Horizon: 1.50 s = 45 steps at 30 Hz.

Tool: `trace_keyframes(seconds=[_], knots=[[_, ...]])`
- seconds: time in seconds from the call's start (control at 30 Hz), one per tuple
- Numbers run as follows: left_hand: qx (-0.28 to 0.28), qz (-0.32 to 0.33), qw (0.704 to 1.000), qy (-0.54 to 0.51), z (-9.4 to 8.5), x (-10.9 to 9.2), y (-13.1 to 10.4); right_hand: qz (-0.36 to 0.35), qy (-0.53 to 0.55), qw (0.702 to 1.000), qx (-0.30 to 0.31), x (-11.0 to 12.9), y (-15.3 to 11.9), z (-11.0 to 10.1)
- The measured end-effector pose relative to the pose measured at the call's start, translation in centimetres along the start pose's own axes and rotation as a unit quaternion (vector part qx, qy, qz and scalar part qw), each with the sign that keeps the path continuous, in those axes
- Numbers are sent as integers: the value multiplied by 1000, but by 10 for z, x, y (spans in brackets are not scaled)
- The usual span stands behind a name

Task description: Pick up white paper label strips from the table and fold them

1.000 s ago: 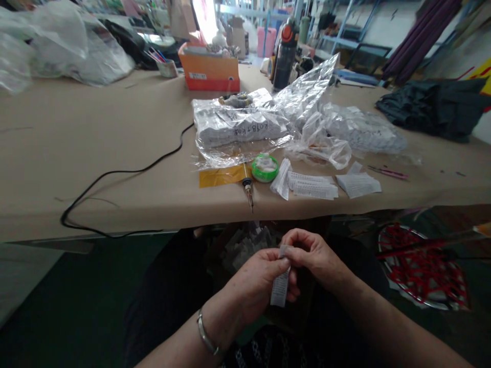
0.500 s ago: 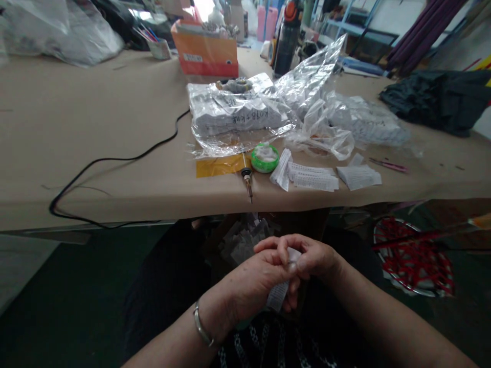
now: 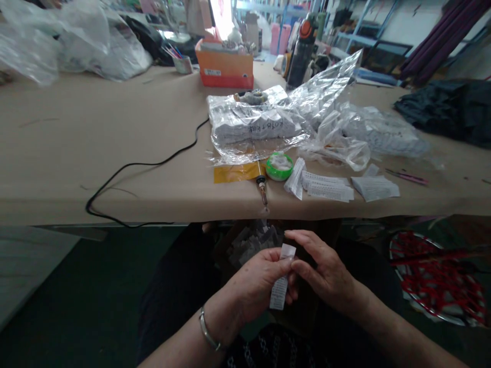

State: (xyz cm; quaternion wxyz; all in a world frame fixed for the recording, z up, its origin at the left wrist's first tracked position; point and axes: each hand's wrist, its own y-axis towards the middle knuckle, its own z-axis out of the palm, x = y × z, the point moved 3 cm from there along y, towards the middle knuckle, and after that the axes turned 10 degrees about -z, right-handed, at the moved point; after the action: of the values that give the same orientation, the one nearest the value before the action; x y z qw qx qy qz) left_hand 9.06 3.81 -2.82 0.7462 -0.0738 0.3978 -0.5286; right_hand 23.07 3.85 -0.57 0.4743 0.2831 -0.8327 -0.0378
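Note:
A narrow white printed label (image 3: 278, 294) is pinched between the thumb and fingers of my left hand (image 3: 257, 278), above my lap. Its plain upper end pokes out past the thumb. My right hand (image 3: 326, 266) is open beside it, fingers spread, with the thumb tip close to the label; whether it touches cannot be made out. Beyond the hands, on the table, lie a stack of printed labels (image 3: 330, 186), a folded bunch of them (image 3: 295, 179) and another pile (image 3: 376, 187). A soldering iron (image 3: 262, 188) points toward me at the table edge.
A green tub with white fluff (image 3: 279, 167) stands beside amber film (image 3: 233, 174). Plastic-wrapped bundles (image 3: 257, 125) lie behind, and pink-handled snips (image 3: 410, 177) at right. A black cable (image 3: 153, 163) loops left. Below the table are a box of scraps (image 3: 253, 243) and a basket of red pieces (image 3: 437, 276).
My right hand has drawn away from the label and its fingers have spread. More of the label shows in my left hand. The view has shifted, so the table things appear farther right.

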Motion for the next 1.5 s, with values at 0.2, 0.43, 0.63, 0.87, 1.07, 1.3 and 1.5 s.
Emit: trace_keyframes(seconds=[0.2, 0.43, 0.63, 0.87, 1.07, 1.3, 1.5], knots=[[-45, 56, 997, -7, -3, -5, -4, 184, 255, 948, -59, -9, 13, 13], [-130, 88, 987, 38, -8, -14, -11, 247, 375, 892, -54, -14, 33, 32], [-190, 163, 955, 162, -14, -29, -14, 220, 325, 917, -67, -15, 50, 30], [-352, 281, 831, 326, -23, -58, -26, 174, 218, 957, -81, -17, 72, 21], [-394, 327, 772, 376, -23, -72, -27, 131, 163, 974, -85, -13, 80, 17], [-421, 329, 739, 410, -22, -74, -27, 98, 110, 984, -96, -13, 83, 16], [-417, 339, 736, 412, -24, -76, -24, 85, 80, 988, -102, -15, 85, 16]])
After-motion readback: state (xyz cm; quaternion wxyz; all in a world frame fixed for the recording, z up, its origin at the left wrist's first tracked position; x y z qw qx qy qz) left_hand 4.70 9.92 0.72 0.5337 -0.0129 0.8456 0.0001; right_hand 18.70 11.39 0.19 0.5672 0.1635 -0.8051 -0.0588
